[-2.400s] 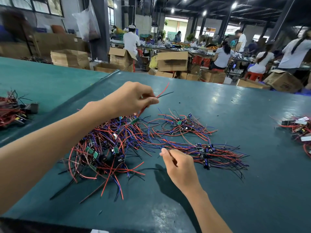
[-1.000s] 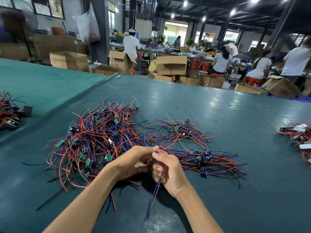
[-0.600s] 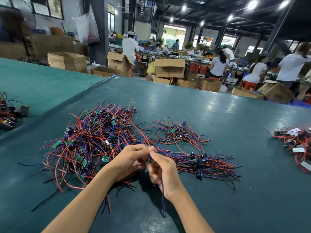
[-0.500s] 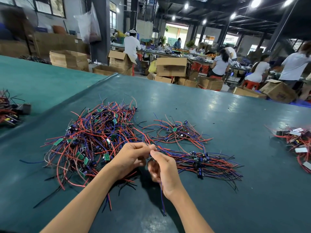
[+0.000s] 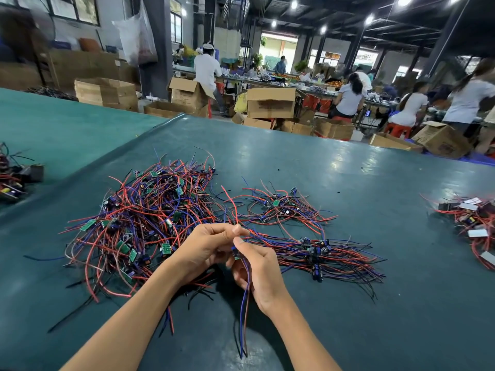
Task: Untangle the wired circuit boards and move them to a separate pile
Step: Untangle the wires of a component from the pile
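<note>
Over near surface (image 5: 375,330), left hand (image 5: 206,247) and right hand (image 5: 258,271) now pinch circuit board (image 5: 235,254), apparently freed from tangle (image 5: 150,210); separate pile (image 5: 329,253) next.

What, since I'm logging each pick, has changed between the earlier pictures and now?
The left hand drew back from the tangled heap of red and blue wired boards to meet the right hand; both now hold one small green board and its blue and red wires. The neater pile stayed.
</note>
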Demonstrator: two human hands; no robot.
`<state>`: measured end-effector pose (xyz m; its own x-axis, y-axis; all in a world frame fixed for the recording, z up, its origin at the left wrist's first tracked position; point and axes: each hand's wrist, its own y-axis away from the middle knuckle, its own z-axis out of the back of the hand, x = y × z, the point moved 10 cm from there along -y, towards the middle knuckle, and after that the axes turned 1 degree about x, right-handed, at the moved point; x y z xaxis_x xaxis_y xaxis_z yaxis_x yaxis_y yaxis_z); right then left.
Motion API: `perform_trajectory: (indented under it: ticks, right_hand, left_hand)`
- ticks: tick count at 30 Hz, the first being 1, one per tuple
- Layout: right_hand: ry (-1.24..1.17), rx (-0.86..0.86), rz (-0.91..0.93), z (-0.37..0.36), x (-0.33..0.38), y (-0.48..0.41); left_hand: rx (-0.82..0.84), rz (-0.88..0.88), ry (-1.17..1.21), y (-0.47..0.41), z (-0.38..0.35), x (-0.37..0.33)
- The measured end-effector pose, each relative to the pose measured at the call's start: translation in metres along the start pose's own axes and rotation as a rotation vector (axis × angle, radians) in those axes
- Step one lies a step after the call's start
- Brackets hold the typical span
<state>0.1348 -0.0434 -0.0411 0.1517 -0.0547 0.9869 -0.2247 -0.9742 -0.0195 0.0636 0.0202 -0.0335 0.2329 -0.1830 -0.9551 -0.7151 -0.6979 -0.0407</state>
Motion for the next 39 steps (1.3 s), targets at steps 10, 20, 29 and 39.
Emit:
perform_trajectory:
  ticks: [10,20,29,39]
  right_hand:
    - [-0.016,-0.027,0.001,0.005,-0.001,0.001]
    - [0.022,-0.049,-0.071,0.01,-0.006,-0.001]
    - [0.003,-0.033,-0.063,0.01,-0.001,0.005]
    - [-0.007,0.033,-0.013,0.0,0.003,0.01]
  left_hand:
    - [0.031,0.004,-0.021,-0.003,0.001,0.007]
    - [-0.061,-0.035,-0.175,-0.005,-0.001,-0.009]
    - [-0.371,-0.016,-0.405,-0.035,0.027,-0.046]
    - [-0.457,0.204,-0.014,-0.048,0.04,-0.04]
